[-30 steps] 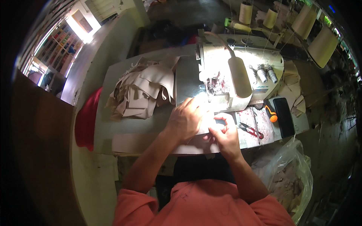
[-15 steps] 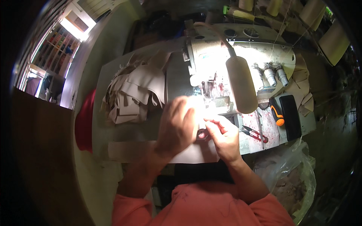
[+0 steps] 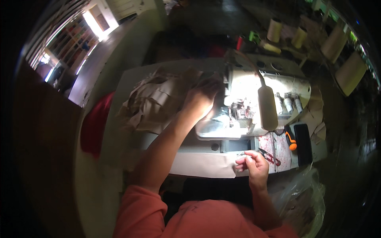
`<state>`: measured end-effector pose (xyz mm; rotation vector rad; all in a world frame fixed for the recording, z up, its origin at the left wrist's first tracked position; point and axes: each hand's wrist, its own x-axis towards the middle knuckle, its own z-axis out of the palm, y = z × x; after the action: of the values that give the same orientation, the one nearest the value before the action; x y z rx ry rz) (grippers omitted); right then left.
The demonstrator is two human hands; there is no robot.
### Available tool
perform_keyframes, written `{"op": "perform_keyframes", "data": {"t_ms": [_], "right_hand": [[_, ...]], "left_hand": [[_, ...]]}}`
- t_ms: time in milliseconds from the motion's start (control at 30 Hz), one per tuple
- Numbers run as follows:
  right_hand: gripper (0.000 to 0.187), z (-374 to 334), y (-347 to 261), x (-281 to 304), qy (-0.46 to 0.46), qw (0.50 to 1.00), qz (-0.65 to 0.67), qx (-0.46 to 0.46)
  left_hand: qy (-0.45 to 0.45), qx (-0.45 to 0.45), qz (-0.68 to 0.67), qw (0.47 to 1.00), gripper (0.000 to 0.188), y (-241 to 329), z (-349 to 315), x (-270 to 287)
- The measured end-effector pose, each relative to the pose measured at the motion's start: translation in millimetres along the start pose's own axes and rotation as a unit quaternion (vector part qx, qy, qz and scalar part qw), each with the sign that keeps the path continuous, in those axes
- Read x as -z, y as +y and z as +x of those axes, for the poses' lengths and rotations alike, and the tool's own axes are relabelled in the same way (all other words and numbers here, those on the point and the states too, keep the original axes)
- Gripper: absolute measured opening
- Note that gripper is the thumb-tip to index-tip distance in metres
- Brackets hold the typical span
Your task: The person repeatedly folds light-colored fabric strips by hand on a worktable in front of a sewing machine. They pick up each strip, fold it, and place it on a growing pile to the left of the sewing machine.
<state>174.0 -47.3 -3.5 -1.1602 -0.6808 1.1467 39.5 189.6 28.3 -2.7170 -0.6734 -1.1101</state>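
Observation:
My left hand (image 3: 201,100) reaches far forward, between the pile of beige cloth pieces (image 3: 156,101) and the sewing machine (image 3: 242,85). Its fingers are dark and blurred, so what they touch does not show. Closer to me, my right hand (image 3: 256,166) is raised near the table's front edge, thumb and fingers drawn together. Anything pinched there is too small to name. Just left of those fingers ends a long beige cloth strip (image 3: 200,164) lying along the front edge. Red-handled thread snips (image 3: 272,158) lie right behind this hand.
A lamp (image 3: 268,109) on a bent stem hangs before the machine. An orange-handled tool (image 3: 291,142) and a black phone-like slab (image 3: 303,143) lie at the right. Thread cones (image 3: 350,74) stand at the back right, with a clear plastic bag (image 3: 313,202) below the table.
My hands were close together under the lamp and have parted. The left moved far forward; the right came nearer and rightward. The table has shifted in the view, and the strip's right end is uncovered.

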Motion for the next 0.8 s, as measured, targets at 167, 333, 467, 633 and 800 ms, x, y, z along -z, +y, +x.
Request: {"op": "perform_keyframes", "data": {"t_ms": [167,333,467,633,800], "right_hand": [[0.016,-10,-12,1,0.011,0.996,-0.063,0.055],[0.015,-20,-21,-1,-0.003,0.997,-0.061,0.047],[0.016,-26,-19,3,0.022,0.995,-0.088,0.028],[0.017,-27,-18,1,-0.017,0.996,-0.081,0.020],[0.017,-31,-26,7,-0.012,0.994,-0.105,0.035]], "left_hand": [[-0.017,0.275,-0.055,0.960,0.029,-52,-13,21],[0.295,0.484,-0.341,0.750,0.039,-130,-84,110],[0.283,0.421,-0.161,0.846,0.037,-54,-79,139],[-0.101,0.204,-0.193,0.954,0.015,139,-98,80],[-0.147,0.176,-0.012,0.973,0.018,168,-111,33]]}}
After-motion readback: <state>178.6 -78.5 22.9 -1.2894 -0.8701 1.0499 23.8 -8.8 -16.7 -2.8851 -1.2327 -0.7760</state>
